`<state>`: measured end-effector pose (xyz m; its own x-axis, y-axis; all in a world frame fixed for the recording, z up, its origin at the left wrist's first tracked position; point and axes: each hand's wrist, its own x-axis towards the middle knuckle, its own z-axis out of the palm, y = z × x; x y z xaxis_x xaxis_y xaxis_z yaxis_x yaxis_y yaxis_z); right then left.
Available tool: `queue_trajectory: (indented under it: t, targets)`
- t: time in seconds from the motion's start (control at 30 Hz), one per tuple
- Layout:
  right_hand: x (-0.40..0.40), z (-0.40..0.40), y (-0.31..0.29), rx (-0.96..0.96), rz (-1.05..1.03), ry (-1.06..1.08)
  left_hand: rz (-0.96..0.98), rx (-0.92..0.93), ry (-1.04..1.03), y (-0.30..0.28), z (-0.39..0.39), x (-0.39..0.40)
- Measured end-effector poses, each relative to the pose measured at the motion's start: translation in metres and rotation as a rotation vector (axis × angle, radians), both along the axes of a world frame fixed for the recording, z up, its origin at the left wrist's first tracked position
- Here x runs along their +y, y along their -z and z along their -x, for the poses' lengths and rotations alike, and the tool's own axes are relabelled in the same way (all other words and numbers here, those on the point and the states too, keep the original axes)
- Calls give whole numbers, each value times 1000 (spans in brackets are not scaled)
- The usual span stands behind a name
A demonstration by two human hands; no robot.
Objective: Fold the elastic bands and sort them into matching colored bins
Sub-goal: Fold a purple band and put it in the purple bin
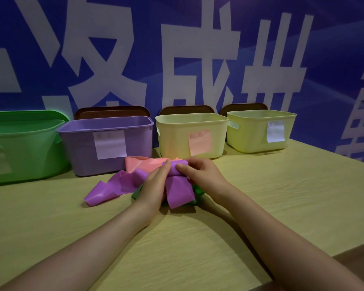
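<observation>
A purple elastic band (178,191) lies bunched in the middle of the table, one end trailing left. My left hand (156,183) and my right hand (200,172) both pinch its upper fold between them. A pink band (141,163) lies just behind, partly under the purple one. A green band (198,191) peeks out beneath my hands, mostly hidden. Along the wall stand a green bin (23,148), a purple bin (80,148) with a white label, a pale yellow bin (172,139) with a pink label and a second pale yellow bin (250,135) with a white label.
The wooden table (282,206) ends at a front right edge near my right forearm. Brown lids (111,112) lean upright behind the bins against a blue wall with large white characters.
</observation>
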<state>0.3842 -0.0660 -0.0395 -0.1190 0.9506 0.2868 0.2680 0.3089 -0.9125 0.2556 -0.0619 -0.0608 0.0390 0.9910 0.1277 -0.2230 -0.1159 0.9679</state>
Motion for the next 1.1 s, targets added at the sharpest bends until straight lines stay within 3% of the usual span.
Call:
queue_trajectory:
  t: [0.5, 0.77, 1.1]
  targets:
    - [0, 1, 0, 90, -6, -78, -49, -8, 24, 0, 5, -2]
    - [0, 2, 1, 97, 14, -52, -83, 82, -38, 1, 9, 0]
    - [3, 2, 1, -41, 39, 53, -192, 225, -76, 3, 8, -2]
